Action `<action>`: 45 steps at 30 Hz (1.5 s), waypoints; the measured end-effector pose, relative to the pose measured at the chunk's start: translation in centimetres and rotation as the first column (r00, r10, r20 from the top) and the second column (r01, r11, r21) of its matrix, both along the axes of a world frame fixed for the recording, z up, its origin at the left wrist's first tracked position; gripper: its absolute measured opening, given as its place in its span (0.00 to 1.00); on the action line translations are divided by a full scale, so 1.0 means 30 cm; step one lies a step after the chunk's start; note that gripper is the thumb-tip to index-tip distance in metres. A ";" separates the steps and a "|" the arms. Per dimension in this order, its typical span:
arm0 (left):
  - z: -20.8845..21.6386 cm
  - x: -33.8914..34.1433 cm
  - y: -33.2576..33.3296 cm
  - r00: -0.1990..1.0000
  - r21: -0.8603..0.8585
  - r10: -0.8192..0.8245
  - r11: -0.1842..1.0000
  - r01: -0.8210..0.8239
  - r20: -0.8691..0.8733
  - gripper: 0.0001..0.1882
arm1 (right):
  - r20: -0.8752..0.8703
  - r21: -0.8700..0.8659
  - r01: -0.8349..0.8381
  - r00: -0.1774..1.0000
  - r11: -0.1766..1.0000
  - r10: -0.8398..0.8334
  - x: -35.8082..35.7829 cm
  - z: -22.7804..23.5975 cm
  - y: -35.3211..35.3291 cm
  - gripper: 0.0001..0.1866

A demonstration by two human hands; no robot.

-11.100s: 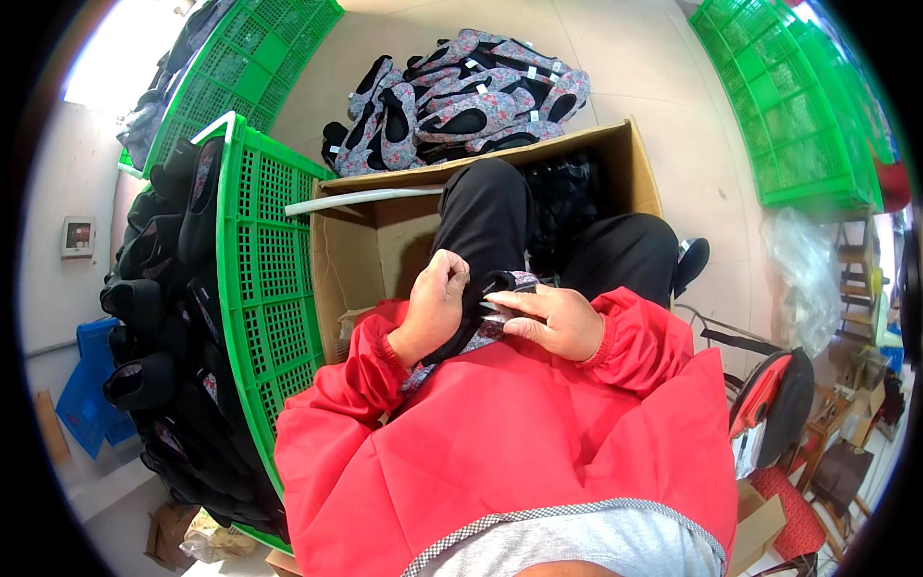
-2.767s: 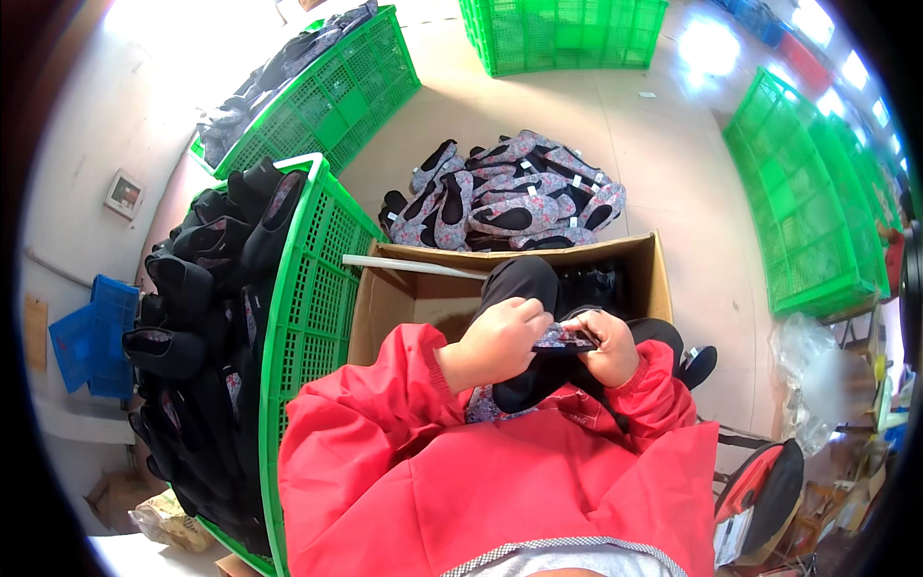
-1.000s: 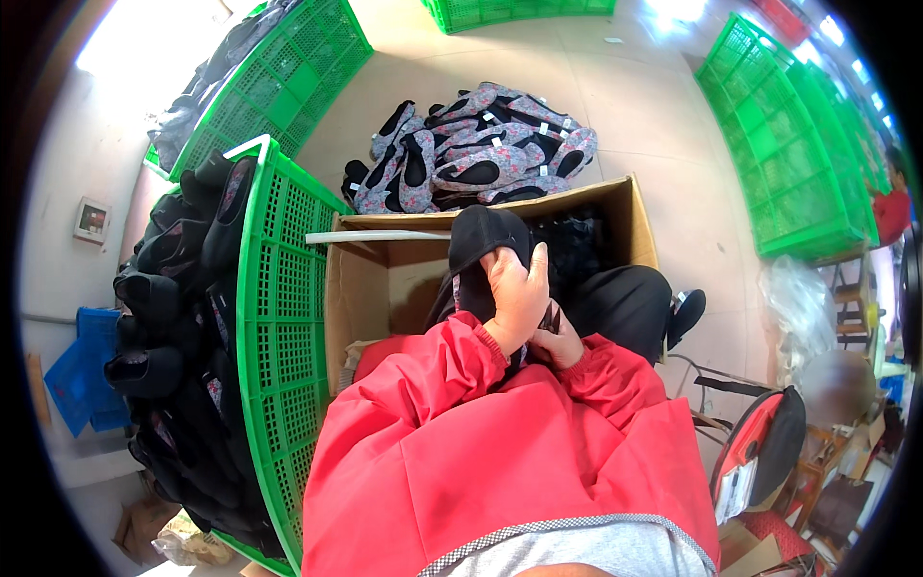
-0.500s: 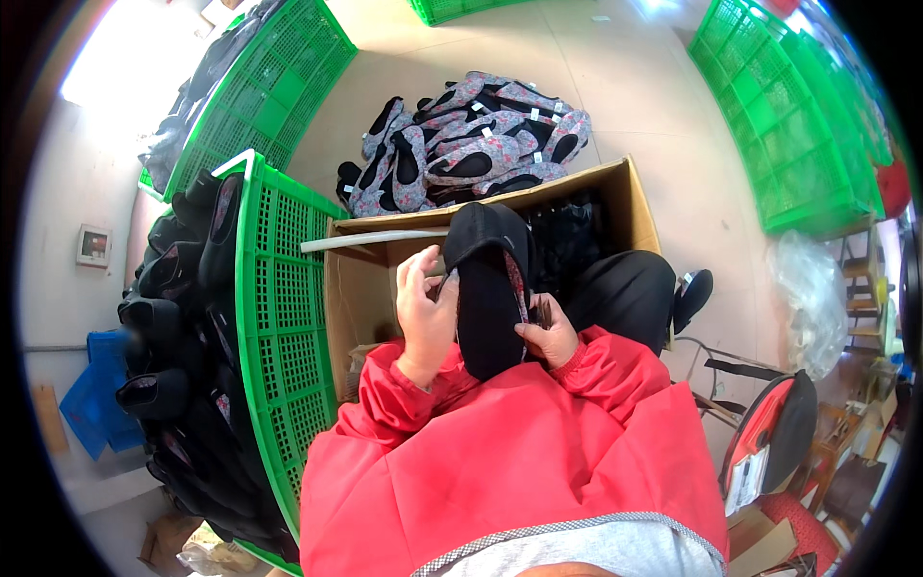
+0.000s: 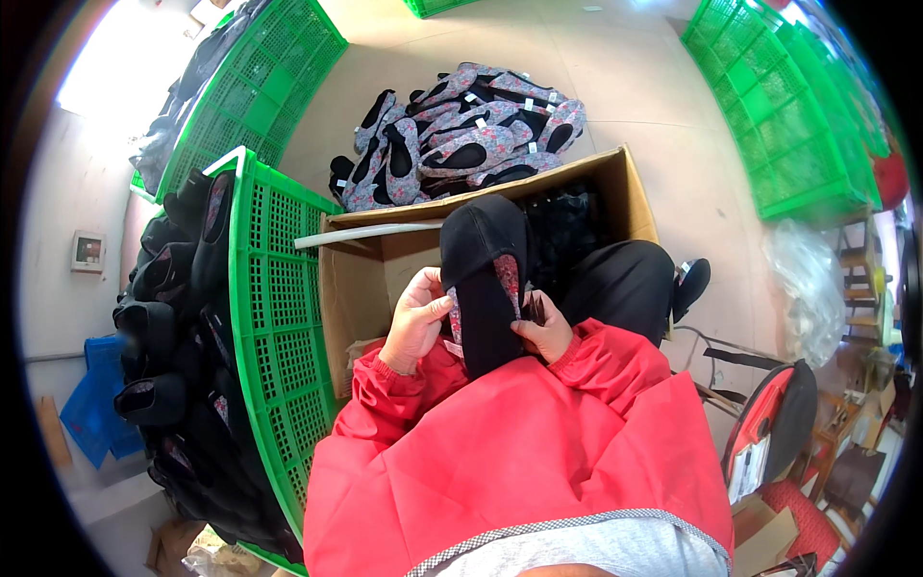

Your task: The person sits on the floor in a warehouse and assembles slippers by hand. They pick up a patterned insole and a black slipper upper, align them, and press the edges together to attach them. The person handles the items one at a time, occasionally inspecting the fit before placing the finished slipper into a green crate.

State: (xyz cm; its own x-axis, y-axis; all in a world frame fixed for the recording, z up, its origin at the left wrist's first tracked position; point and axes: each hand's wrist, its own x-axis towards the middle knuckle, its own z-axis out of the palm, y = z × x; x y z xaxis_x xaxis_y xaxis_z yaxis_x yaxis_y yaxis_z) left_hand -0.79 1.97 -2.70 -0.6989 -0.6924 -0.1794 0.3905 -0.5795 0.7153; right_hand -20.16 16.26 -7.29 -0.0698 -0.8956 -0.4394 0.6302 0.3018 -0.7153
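A black fabric slipper [image 5: 484, 229] with a floral lining is held up in front of my red apron, toe pointing away from me. My left hand [image 5: 419, 319] pinches the left edge of its opening, where the floral lining is folded into view. On the opposite edge, my right hand [image 5: 546, 330] grips with the thumb on top; something small and dark shows by its fingers, too hidden to name. Just beyond the slipper stands an open cardboard box [image 5: 638, 207] with dark items in its right part. A pale tube [image 5: 370, 234] lies across the box's left side.
A green crate [image 5: 281, 322] full of black slippers [image 5: 154, 398] stands close on my left. Beyond the box, floral slippers [image 5: 471, 144] lie heaped on the floor. More green crates [image 5: 769, 125] stand at far right, near a clear plastic bag [image 5: 810, 288].
My left hand has lowered and closed on the slipper's left edge, showing more floral lining there. The slipper's opening is spread wider. My right hand keeps nearly the same place.
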 end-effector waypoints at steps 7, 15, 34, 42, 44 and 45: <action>0.008 -0.036 0.055 0.881 -0.354 0.301 0.920 -0.168 0.365 0.11 | -0.205 -0.184 0.094 0.970 0.978 -0.132 0.040 -0.124 -0.001 0.17; 0.047 -0.088 0.073 0.548 -0.970 0.802 0.169 0.177 0.239 0.13 | -0.333 -0.165 0.076 0.934 0.983 -0.128 0.036 -0.103 0.000 0.16; 0.180 -0.122 0.053 0.980 0.128 0.141 0.979 -0.159 0.138 0.08 | 0.259 0.142 0.083 0.959 0.986 -0.118 -0.045 0.187 -0.168 0.13; 0.186 -0.161 0.057 0.833 -0.124 0.529 0.848 -0.515 0.161 0.01 | 0.102 0.062 0.043 0.994 0.997 -0.049 0.015 0.064 -0.140 0.09; 0.182 -0.157 0.041 0.791 -0.129 0.592 0.806 -0.578 0.152 0.02 | 0.174 0.023 -0.021 0.985 1.000 0.017 -0.039 0.070 -0.109 0.08; 0.168 -0.149 0.030 0.786 -0.134 0.599 0.801 -0.584 0.153 0.02 | 0.183 0.005 0.005 0.983 1.000 -0.006 -0.055 0.070 -0.108 0.07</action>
State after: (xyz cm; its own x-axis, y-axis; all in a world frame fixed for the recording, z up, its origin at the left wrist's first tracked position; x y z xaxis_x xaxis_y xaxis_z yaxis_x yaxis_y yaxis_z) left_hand -5.28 2.87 2.35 -0.1090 -0.9758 -0.1895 0.5002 -0.2186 0.8379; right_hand -21.81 13.01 -5.21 0.0073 -0.8934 -0.4492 0.7523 0.3008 -0.5861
